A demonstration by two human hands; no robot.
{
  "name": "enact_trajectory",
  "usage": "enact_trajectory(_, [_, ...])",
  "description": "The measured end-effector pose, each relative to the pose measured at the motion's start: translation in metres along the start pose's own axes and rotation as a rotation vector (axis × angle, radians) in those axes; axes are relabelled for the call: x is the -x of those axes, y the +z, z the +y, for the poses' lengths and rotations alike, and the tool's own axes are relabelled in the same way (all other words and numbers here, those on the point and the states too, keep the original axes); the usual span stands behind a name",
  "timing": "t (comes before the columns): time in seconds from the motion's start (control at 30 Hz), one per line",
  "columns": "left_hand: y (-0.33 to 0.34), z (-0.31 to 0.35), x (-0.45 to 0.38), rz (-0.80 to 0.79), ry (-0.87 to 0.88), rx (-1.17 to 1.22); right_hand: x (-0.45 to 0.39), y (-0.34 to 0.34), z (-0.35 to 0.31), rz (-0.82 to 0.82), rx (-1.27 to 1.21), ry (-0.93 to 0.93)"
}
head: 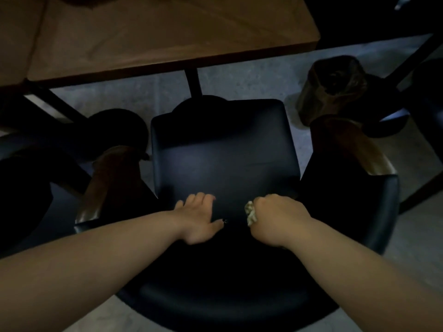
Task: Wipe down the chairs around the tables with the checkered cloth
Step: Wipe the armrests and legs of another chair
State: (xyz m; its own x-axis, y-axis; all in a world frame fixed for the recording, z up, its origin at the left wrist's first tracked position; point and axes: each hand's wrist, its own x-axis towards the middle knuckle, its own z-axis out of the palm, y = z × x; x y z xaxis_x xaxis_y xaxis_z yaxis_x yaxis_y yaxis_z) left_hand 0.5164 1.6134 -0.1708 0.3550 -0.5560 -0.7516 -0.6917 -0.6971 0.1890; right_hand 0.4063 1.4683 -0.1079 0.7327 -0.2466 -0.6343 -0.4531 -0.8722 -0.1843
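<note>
One dark padded chair (pixel 225 149) stands just before one brown table (pixel 153 34). The cloth (pixel 251 212) is pale and crumpled; its pattern cannot be made out. It sits at the rear of the chair's seat, bunched in the right hand (pixel 278 219), whose fingers are clamped around it. Beside it the left hand (pixel 199 216) presses the seat, fingers together and mostly straight.

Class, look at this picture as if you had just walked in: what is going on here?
A person is leaning over a dark padded chair pulled up to a wooden table. The right hand grips a bunched-up cloth against the back of the seat, as if wiping it. The left hand rests on the seat beside it, fingers bent. The light is dim, so the cloth's pattern cannot be made out.
</note>
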Motion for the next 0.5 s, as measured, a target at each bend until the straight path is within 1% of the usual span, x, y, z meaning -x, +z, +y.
enact_trajectory(0.2, [0.006, -0.002, -0.006, -0.138, -0.016, 0.052, -0.001, 0.000, 0.001, -0.002, -0.025, 0.014])
enact_trajectory(0.3, [0.007, 0.000, -0.007, -0.177, 0.008, 0.108, -0.003, -0.001, 0.004, 0.040, -0.076, 0.051])
enact_trajectory(0.37, [0.006, 0.006, -0.008, -0.164, 0.044, 0.168, -0.004, -0.002, 0.007, 0.077, -0.115, 0.079])
enact_trajectory(0.43, [0.002, 0.014, -0.014, -0.103, 0.086, 0.214, -0.002, -0.008, 0.005, 0.187, -0.166, 0.079])
enact_trajectory(0.47, [-0.001, 0.020, -0.017, -0.057, 0.110, 0.245, 0.002, -0.013, 0.004, 0.297, -0.185, 0.068])
enact_trajectory(0.5, [-0.005, 0.027, -0.020, -0.009, 0.133, 0.296, 0.008, -0.017, 0.005, 0.454, -0.190, 0.054])
